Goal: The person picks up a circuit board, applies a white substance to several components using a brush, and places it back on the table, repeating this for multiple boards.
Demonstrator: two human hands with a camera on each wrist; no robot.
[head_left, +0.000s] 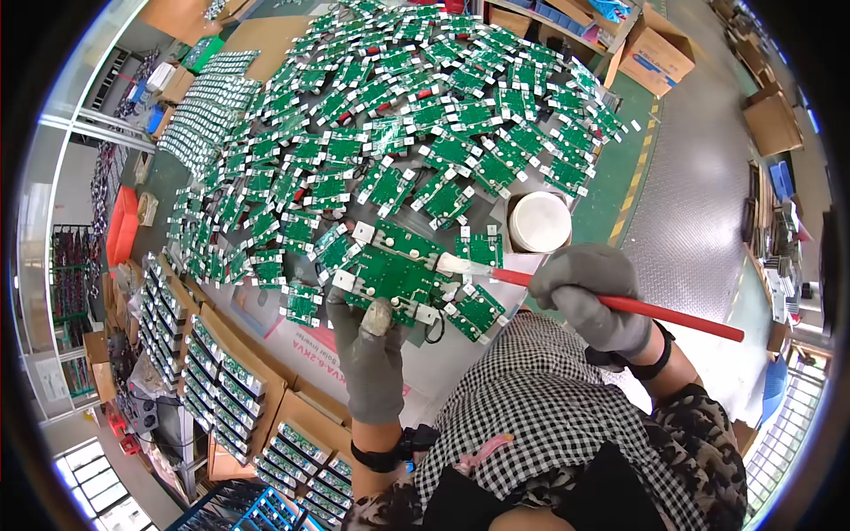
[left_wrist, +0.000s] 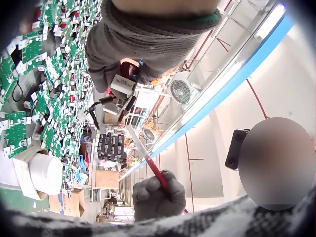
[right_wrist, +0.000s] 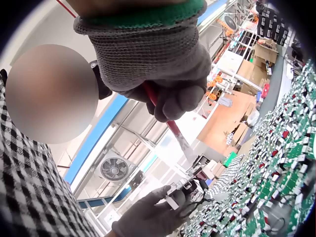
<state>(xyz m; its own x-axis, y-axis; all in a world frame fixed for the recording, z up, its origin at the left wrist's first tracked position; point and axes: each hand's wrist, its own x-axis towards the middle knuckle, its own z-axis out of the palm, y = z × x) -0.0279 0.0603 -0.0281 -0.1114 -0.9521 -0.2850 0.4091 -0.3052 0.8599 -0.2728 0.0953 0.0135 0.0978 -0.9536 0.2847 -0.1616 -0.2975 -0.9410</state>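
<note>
In the head view the gloved left hand (head_left: 370, 358) grips the lower edge of a green circuit board (head_left: 394, 273), its thumb on a white-ended corner. The gloved right hand (head_left: 595, 296) curls round a red-handled brush (head_left: 655, 317); the brush's pale tip touches or lies just over the board's right upper corner. The left wrist view shows the right hand (left_wrist: 159, 196) round the red handle (left_wrist: 157, 173). From the right wrist, the left hand (right_wrist: 153, 217) holds the board edge-on, with the brush's pale end (right_wrist: 186, 148) close by.
Many green boards (head_left: 390, 133) cover the table. A white round tub (head_left: 541, 222) in a carton stands right of the held board. Trays of boards (head_left: 221, 385) line the left side, and an open cardboard box (head_left: 657, 57) is at the upper right.
</note>
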